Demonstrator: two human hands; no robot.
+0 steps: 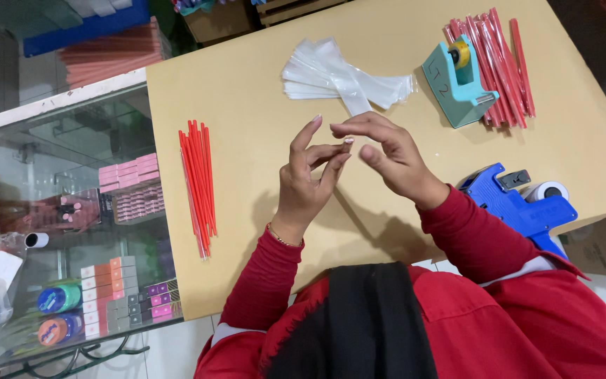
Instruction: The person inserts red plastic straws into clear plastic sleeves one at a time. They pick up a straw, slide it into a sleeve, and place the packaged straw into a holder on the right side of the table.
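Matt, smooth tan worktop point(247, 84). Glossy clear plastic sleeves point(345, 77), slightly crinkled. Thin red sticks point(199, 182), smooth with a light sheen. Teal plastic tape dispenser point(454, 84), matt. Blue hard-plastic label gun point(520, 203), semi-glossy. Soft red cloth sleeves point(468, 235). Shiny glass cabinet point(71, 140).

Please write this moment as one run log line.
left hand: fingertips meet right hand | right hand: pinching, item unclear | clear sleeves: behind | red sticks: left

You wear a red long-sleeved top; both sleeves point(457, 228) reach the wrists. A thin bracelet point(280, 237) sits on your left wrist. At the bottom centre of the frame, a black cloth point(359, 326) hangs over your chest.
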